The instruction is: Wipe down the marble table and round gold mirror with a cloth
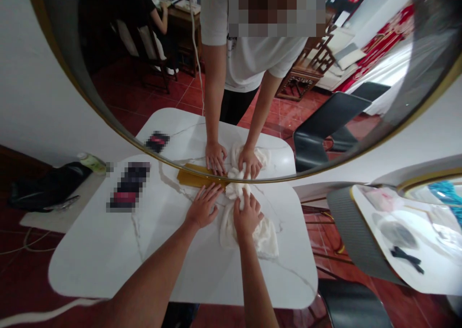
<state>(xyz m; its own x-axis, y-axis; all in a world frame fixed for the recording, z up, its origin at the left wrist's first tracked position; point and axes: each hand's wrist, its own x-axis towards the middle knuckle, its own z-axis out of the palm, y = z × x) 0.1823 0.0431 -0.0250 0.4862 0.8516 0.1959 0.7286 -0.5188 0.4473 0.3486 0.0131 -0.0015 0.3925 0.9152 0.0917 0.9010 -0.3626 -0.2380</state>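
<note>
My left hand [205, 207] lies flat on the white table [108, 256], palm down with its fingers stretched out. Its fingertips touch or nearly touch a flat gold-coloured piece [191, 180] at the foot of the mirror [252, 126]. My right hand [248, 215] is closed on a white cloth [267, 241]. One bunched end of the cloth sticks out ahead of the fingers toward the mirror, and the rest spreads in folds under and beside the wrist. The mirror repeats both hands and the cloth.
A blurred-out dark and pink object [128, 188] lies on the table's left. Beyond it are a black bag [50, 186] and a green bottle [92, 163]. A black chair [353, 304] and a second white table [426, 270] stand at right. The mirror reflects a seated person [144, 10].
</note>
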